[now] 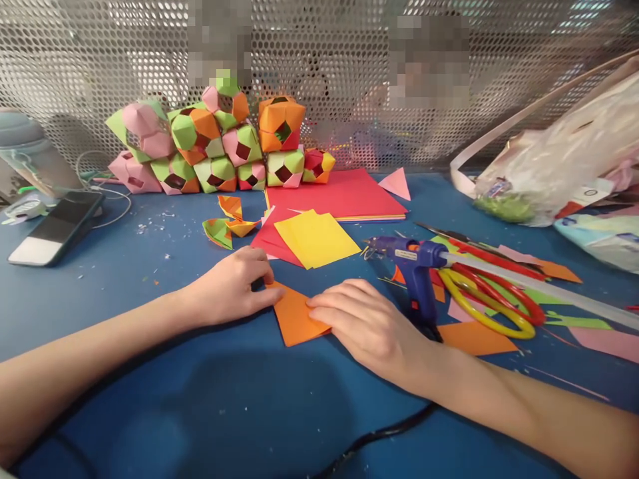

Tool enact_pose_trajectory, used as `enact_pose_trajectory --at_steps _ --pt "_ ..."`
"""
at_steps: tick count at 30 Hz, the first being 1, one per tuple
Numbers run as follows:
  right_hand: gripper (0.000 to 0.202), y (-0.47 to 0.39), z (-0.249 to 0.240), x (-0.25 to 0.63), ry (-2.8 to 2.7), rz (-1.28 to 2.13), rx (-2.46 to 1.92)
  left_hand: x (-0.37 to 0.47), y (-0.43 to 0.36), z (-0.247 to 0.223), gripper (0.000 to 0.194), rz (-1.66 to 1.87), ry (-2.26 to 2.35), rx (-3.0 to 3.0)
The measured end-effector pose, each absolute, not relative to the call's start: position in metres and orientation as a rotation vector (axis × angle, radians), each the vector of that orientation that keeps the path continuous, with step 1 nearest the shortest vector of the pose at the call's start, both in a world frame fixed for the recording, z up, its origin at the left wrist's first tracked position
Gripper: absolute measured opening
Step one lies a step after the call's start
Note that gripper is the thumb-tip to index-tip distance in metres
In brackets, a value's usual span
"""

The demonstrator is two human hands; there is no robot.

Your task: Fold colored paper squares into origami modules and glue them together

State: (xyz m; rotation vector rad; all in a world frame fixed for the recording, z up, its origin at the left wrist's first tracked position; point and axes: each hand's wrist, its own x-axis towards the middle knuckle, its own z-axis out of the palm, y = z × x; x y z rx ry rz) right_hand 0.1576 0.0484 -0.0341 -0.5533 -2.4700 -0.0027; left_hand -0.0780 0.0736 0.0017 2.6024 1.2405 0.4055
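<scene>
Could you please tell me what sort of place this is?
It is probably a paper-crafting workspace: folded paper shapes are stacked at the back of the blue table, with a glue gun and orange paper nearer the front.

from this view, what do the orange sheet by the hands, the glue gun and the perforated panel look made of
Orange sheet: matte paper, judging by its thin, crisp edges and even colour. Glue gun: probably hard plastic, with a smooth, slightly shiny blue body. Perforated panel: likely metal, from its grey sheen and regular holes, though plastic is possible.
</scene>
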Motion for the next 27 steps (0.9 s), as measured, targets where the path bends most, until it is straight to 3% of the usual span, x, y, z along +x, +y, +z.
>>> enact_pose_trajectory --at_steps 4,15,20,23,27 --pt "0.022 0.047 -0.033 0.158 -2.495 -0.051 -0.574 -0.073 0.065 -0.001 0.033 0.320 1.297 2.772" --pt "0.019 0.047 -0.033 0.161 -2.451 -0.142 -0.614 -0.068 0.057 -0.013 0.024 0.502 1.101 2.747" --pt "0.014 0.053 -0.031 0.158 -2.300 0.107 -0.863 -0.067 0.059 -0.004 0.021 0.647 1.222 2.435" --pt "0.025 0.055 -0.032 0.158 -2.202 0.214 -1.126 -0.067 0.059 0.000 0.019 0.637 1.282 2.288" --pt "0.030 0.056 -0.030 0.158 -2.199 0.257 -1.154 -0.066 0.060 -0.002 0.017 0.648 1.298 2.339"
